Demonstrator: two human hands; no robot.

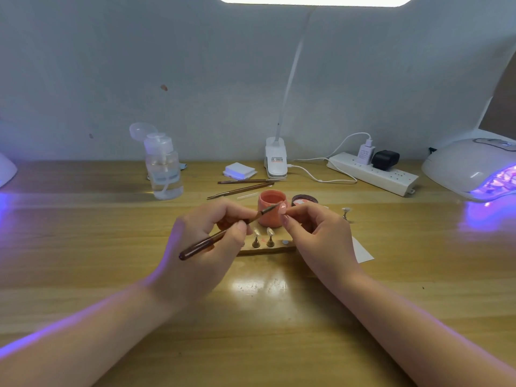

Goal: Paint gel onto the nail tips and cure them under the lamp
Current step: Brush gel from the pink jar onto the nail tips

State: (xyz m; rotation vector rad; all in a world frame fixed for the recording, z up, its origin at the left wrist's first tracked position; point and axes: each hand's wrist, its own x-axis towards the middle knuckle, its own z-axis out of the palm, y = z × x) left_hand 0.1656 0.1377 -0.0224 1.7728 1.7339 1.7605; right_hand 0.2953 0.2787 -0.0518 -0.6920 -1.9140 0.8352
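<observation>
**Tiny tip, light pinch**

Head view: left hand (pixel 206 247) fingers pinch the brush (pixel 223 233); right hand (pixel 318 236) fingers pinch the nail tip (pixel 282 210) just before the gel pot (pixel 272 209). Tip likely featherlight, slick; grip its edges.

Pink nail tip (pixel 282 209) at brush (pixel 223 233) bristles; open gel pot (pixel 272 209) behind; lamp (pixel 472 169) glowing violet.

A bright desk lamp panel (pixel 315 0) at the top edge blows out to pure white and throws a glossy glare patch on the counter (pixel 259 286) at centre. Violet light spills from the curing lamp (pixel 474 169) at right and from the left edge, tinting both forearms. Wide-angle distortion bends the frame edges; the picture is slightly soft.
</observation>
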